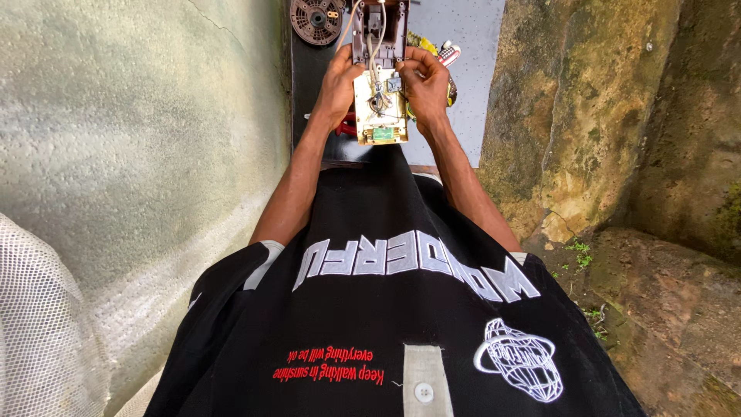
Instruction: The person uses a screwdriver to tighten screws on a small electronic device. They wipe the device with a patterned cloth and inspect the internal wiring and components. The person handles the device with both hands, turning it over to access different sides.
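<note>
Both hands grip an opened electrical device (380, 108) with a cream circuit board, white wires and a brownish casing at its far end. My left hand (338, 83) clasps its left edge. My right hand (425, 85) clasps the right edge, its thumb resting near a small component and the wires at the board's middle. A small green part sits at the board's near end. The device is held above a dark work surface (309, 85).
A round dark motor part (316, 18) lies at the far left of the surface. A grey sheet (471, 46) covers the right side, with a yellow and a red-white item (444, 52) by my right hand. A rough wall stands left, mossy rock right.
</note>
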